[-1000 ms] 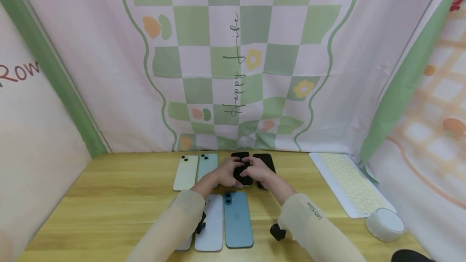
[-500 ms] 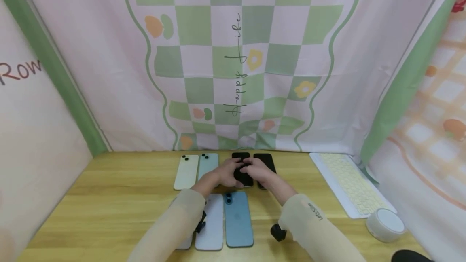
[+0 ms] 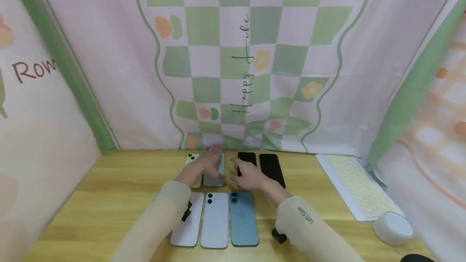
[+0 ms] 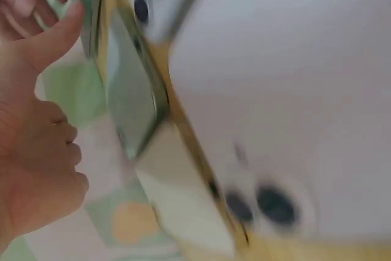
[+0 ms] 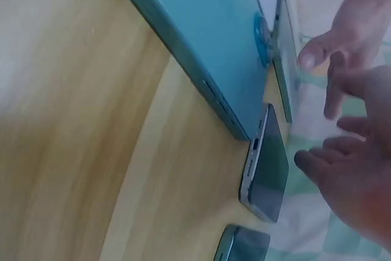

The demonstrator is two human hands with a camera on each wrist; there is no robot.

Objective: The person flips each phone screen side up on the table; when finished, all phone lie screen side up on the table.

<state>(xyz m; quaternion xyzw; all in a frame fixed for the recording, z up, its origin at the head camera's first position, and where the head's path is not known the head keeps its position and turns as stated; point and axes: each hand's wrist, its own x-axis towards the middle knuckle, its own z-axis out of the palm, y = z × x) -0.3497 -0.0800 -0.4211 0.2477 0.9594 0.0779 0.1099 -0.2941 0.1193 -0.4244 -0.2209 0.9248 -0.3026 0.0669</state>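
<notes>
A person in pale sleeves is reaching with both hands toward the back edge of a wooden worktop, where four phones are lying in a row. The left hand is hovering over a cream phone and a pale blue phone, its fingers stretching toward the back edge and its thumb spreading off to the right; it is gripping nothing. Motion is blurring that hand in the head view, so whether a fingertip is brushing the pale blue phone cannot be told. The right hand is hanging with loosely bent, parted fingers, holding nothing and partly covering a black phone; a second black phone is lying just beside that one, toward the right edge. Nearer the front edge, three phones are lying side by side, backs up: a white phone partly behind the left sleeve, a lilac-white phone in the middle and a deeper blue phone on the right. A white keyboard with yellow keys is slanting from near the back right corner along the right edge, and a round white object is sitting just beside its near end.
</notes>
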